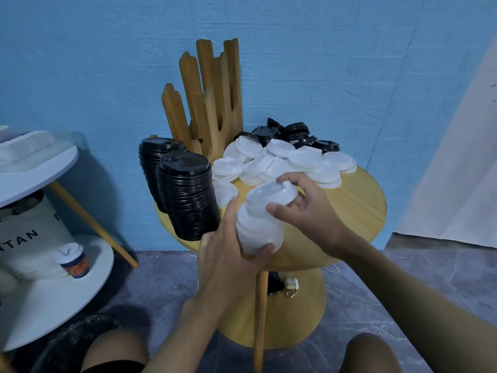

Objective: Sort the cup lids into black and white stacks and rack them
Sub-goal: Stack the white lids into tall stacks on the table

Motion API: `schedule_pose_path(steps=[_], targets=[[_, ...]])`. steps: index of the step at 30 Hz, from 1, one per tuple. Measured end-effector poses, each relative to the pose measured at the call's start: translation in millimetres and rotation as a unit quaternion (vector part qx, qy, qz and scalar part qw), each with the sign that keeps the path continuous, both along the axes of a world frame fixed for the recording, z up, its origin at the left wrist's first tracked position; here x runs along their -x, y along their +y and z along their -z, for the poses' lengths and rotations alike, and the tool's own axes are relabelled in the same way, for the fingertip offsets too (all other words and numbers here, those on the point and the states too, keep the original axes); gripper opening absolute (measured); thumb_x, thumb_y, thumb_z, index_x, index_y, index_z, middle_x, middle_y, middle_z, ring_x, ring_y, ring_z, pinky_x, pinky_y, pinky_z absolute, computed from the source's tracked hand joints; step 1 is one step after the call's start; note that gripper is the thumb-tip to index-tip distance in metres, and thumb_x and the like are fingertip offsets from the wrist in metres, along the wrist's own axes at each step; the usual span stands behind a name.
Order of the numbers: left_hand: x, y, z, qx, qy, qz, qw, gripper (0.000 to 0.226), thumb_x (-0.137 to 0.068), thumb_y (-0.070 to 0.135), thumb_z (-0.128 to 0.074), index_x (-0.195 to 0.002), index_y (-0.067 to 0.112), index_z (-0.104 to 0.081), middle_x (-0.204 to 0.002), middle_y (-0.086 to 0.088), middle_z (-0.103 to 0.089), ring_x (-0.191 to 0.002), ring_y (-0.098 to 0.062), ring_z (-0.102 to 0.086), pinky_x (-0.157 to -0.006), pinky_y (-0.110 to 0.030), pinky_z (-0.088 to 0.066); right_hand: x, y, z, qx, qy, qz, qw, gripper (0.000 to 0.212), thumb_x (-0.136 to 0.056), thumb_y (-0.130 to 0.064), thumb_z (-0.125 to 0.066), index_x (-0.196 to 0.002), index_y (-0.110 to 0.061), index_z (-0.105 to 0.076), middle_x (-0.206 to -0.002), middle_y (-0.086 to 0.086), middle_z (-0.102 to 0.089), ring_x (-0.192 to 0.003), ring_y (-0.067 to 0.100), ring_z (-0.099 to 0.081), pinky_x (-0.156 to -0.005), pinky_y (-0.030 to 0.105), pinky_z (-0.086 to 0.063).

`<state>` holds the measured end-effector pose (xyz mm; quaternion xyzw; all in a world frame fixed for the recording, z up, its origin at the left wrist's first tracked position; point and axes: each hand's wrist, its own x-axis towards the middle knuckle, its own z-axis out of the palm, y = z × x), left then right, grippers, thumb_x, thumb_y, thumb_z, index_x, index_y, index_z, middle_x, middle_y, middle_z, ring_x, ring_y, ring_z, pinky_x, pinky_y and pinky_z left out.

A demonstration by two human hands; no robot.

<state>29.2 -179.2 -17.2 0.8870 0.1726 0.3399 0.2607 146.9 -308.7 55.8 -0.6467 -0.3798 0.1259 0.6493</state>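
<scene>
My left hand point(228, 246) grips a stack of white lids point(259, 227) from below, held above the front of the round wooden table point(357, 208). My right hand point(304, 205) holds the top white lid point(271, 193) on that stack, tilted. Two tall stacks of black lids point(188, 195) stand at the table's left. Loose white lids point(282, 164) lie heaped in the middle, and loose black lids point(293, 134) lie behind them. The wooden rack point(209, 103) stands upright at the back, its slots empty.
A white two-tier side table point(35, 168) at the left carries a paper cup with a lid point(73, 261) and a white bag. A small case with keys point(289, 285) lies on the table's lower shelf. My knees show at the bottom. A blue wall is behind.
</scene>
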Motion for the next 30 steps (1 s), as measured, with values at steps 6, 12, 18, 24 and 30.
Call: schedule_pose_path(steps=[6, 12, 18, 24, 30], targets=[[0.9, 0.1, -0.4, -0.008, 0.003, 0.003, 1.0, 0.091, -0.077, 0.074, -0.053, -0.151, 0.043, -0.01, -0.136, 0.017, -0.052, -0.115, -0.007, -0.05, -0.096, -0.021, -0.022, -6.6, -1.2, 15.8, 0.118, -0.068, -0.036, 0.99, 0.048, -0.069, -0.028, -0.084, -0.111, -0.027, -0.059, -0.122, -0.001, -0.056, -0.117, 0.016, -0.056, -0.1, 0.04, -0.049], [-2.3, 0.9, 2.6, -0.047, 0.007, -0.012, 0.999, 0.063, -0.08, 0.07, -0.053, -0.135, 0.041, -0.039, -0.122, 0.018, -0.052, -0.105, -0.005, -0.049, -0.091, -0.026, -0.029, -17.6, 1.4, 11.0, 0.181, -0.095, -0.07, 0.976, 0.03, -0.09, -0.024, -0.069, -0.119, -0.021, -0.062, -0.126, -0.007, -0.056, -0.117, 0.006, -0.053, -0.096, 0.017, -0.046], [-1.8, -1.4, 5.6, -0.046, 0.004, -0.025, 0.999, 0.063, -0.078, 0.067, -0.055, -0.132, 0.042, -0.038, -0.124, 0.013, -0.051, -0.105, -0.012, -0.049, -0.09, -0.029, -0.033, -45.3, 33.7, -4.8, 0.215, -0.111, -0.064, 0.968, 0.044, -0.105, -0.041, -0.033, -0.132, -0.019, -0.059, -0.141, -0.009, -0.054, -0.13, 0.002, -0.046, -0.109, 0.026, -0.036], [-0.9, 0.3, 8.9, -0.054, 0.021, -0.04, 0.998, 0.064, -0.077, 0.068, -0.055, -0.132, 0.04, -0.038, -0.125, 0.008, -0.051, -0.105, -0.018, -0.051, -0.087, -0.028, -0.034, -64.2, 79.2, -4.8, 0.313, -0.122, -0.119, 0.934, 0.052, -0.103, -0.054, -0.026, -0.127, -0.028, -0.063, -0.146, -0.009, -0.048, -0.136, 0.008, -0.039, -0.106, 0.027, -0.03], [-2.0, 2.2, 7.3, -0.06, 0.017, -0.045, 0.997, 0.064, -0.075, 0.067, -0.057, -0.131, 0.04, -0.04, -0.125, 0.008, -0.053, -0.1, -0.017, -0.05, -0.084, -0.028, -0.034, -77.3, 89.0, -4.3, 0.361, -0.156, -0.142, 0.908, 0.045, -0.106, -0.042, -0.03, -0.132, -0.022, -0.061, -0.142, -0.006, -0.053, -0.131, 0.011, -0.044, -0.112, 0.029, -0.031]])
